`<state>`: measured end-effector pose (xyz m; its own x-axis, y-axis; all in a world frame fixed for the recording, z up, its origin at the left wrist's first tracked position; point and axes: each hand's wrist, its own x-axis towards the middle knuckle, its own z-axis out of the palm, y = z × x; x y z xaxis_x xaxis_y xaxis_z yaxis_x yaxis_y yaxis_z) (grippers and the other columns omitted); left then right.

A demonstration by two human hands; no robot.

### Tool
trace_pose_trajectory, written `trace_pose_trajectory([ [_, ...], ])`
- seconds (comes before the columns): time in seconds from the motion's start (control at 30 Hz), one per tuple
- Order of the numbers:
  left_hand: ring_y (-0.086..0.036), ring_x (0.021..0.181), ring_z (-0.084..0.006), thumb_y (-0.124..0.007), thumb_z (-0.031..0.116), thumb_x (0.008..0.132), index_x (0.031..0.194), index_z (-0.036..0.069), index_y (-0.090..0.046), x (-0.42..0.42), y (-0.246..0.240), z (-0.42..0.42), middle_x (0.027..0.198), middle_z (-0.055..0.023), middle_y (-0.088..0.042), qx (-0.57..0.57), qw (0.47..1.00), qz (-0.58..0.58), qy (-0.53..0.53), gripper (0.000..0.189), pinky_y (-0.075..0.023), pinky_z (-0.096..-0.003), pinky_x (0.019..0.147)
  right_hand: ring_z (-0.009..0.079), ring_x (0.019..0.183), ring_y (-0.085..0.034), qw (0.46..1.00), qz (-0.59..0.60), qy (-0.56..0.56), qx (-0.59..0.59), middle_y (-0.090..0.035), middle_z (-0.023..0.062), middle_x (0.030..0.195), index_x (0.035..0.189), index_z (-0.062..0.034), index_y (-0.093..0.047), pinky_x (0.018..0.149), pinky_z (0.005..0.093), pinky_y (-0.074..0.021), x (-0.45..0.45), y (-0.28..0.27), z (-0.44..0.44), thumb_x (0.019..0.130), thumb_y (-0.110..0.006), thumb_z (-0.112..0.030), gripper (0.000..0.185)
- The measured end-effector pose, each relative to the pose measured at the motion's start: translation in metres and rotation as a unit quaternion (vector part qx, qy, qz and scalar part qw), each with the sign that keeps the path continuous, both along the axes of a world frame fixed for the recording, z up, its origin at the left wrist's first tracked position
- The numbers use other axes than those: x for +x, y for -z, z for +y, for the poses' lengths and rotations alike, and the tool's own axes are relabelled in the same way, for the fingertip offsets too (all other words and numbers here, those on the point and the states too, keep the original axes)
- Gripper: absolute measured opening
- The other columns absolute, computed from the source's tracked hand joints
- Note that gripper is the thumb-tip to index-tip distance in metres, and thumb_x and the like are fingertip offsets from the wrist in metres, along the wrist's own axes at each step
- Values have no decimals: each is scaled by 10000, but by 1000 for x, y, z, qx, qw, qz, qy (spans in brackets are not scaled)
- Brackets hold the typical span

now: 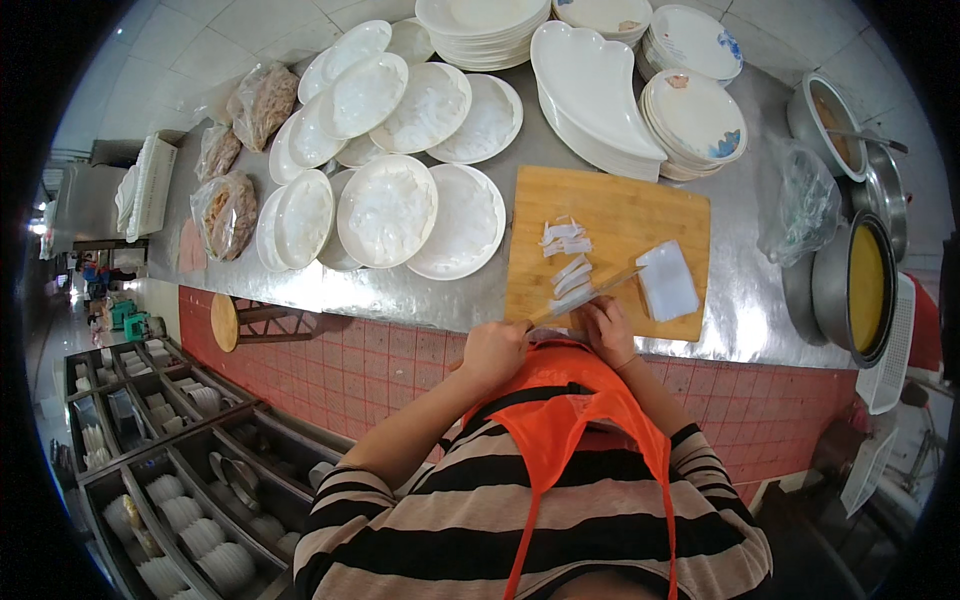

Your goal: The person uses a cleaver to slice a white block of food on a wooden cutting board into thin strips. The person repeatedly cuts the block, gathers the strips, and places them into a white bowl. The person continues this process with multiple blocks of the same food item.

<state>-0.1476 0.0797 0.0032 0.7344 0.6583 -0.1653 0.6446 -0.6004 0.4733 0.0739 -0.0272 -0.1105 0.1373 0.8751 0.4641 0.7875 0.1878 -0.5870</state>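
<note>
My left hand (pixel 496 349) grips a knife (pixel 611 283) by its handle. The blade slants up to the right across a wooden cutting board (pixel 600 195), its tip at the near corner of a pale white food slab (pixel 668 281). My right hand (pixel 609 330) is bent close against the near side of the blade, at the board's front edge. What lies under its fingertips is hidden. Left of the slab, cut white strips (pixel 571 277) lie in a loose row, and thinner shreds (pixel 564 236) lie beyond them.
Overlapping plates of white shreds (pixel 386 210) spread left of the board. Stacked leaf-shaped dishes (pixel 589 90) and round plates (pixel 694 116) stand behind it. At right are a plastic bag (pixel 802 199) and a pot of yellow contents (pixel 866 289). Food bags (pixel 225 214) sit far left.
</note>
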Motion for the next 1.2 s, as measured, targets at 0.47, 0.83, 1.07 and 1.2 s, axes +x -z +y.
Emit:
trace_pose_trajectory([
  [0.47,-667,673,-361,-603,182,857,961,105,-710,-1,12,5,746,-153,-677,-29,999,36,-3,168,-537,-482,622,341,985,-585,999,-41,-3,-32,-613,136,1074,1048,-20,-647,823,419,-503,2,-5,5,794,-667,-37,255],
  [0.83,-665,656,-358,-584,182,881,979,105,-704,-1,12,0,729,-156,-671,-10,998,45,39,173,-541,-457,600,341,975,-582,998,-47,-26,-30,-617,132,1061,1026,-18,-649,833,431,-500,5,5,-4,708,-692,-24,321],
  [1.07,-651,707,-411,-580,227,902,971,70,-694,-9,9,11,760,-201,-664,-93,994,38,-30,206,-536,-494,638,343,969,-580,998,-38,-16,-44,-622,132,1059,1046,-13,-652,841,430,-494,4,-7,0,775,-678,-16,272],
  [1.2,-653,734,-411,-579,240,908,1009,79,-698,-1,-9,17,787,-194,-674,-50,996,-3,-78,224,-528,-519,680,358,1018,-567,999,-5,23,-39,-614,144,1094,1083,-12,-645,879,444,-487,1,-11,12,779,-660,-24,305],
])
